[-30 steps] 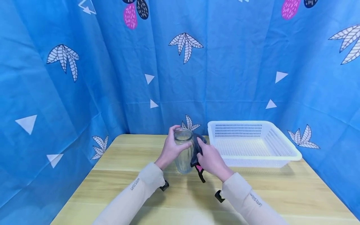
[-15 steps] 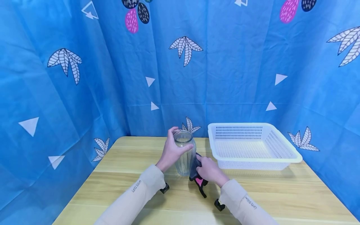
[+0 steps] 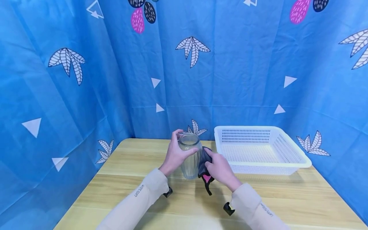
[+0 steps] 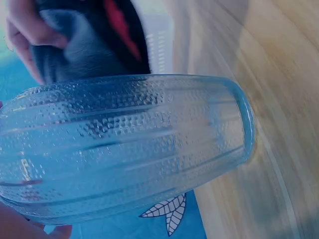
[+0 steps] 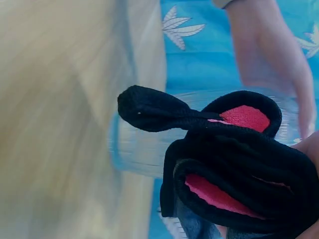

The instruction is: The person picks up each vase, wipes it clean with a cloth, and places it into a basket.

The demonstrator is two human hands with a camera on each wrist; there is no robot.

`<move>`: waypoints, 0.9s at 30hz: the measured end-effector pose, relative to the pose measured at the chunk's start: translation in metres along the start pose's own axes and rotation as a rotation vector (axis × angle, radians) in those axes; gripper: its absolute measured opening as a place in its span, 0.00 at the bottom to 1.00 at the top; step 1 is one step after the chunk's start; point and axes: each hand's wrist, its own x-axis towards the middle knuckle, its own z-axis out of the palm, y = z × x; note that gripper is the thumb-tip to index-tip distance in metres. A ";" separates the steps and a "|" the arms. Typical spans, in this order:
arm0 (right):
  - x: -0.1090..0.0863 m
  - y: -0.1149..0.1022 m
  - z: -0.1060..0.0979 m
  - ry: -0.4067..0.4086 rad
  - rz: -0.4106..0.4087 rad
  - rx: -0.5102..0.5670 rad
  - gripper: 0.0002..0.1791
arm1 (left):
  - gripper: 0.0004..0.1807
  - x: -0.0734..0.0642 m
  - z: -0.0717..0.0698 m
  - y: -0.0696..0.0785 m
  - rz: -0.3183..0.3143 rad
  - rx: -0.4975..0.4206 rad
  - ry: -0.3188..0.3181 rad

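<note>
My left hand point(image 3: 176, 155) grips a clear ribbed glass jar point(image 3: 190, 164) around its upper part, thumb across the near side. The jar stays upright with its mouth up; whether its base touches the table I cannot tell. In the left wrist view, the textured glass wall point(image 4: 124, 144) fills the middle. On the jar's right side, my right hand point(image 3: 221, 169) holds a bunched dark grey cloth point(image 3: 204, 158) against or very near the glass. Black edging, a pink lining and a black loop point(image 5: 149, 107) show on this cloth in the right wrist view.
A white perforated plastic basket point(image 3: 261, 164) stands on the wooden table point(image 3: 138, 156), right of the hands. Blue patterned curtain point(image 3: 241, 80) hangs behind and along both sides. Small black wrist cameras point(image 3: 228, 209) sit under the cuffs.
The right hand has moved the cloth down along the jar's side, then partly back up. My left hand keeps its grip on the jar, which stays nearly in place.
</note>
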 end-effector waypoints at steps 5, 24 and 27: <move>-0.002 -0.011 -0.014 0.101 -0.063 -0.026 0.35 | 0.48 0.000 0.003 0.001 0.003 -0.041 -0.048; 0.012 0.016 0.014 -0.108 0.043 -0.083 0.34 | 0.46 0.006 0.003 -0.006 0.012 -0.132 -0.106; 0.011 0.024 0.021 -0.144 0.048 -0.121 0.34 | 0.48 0.006 0.005 -0.008 0.002 -0.129 -0.102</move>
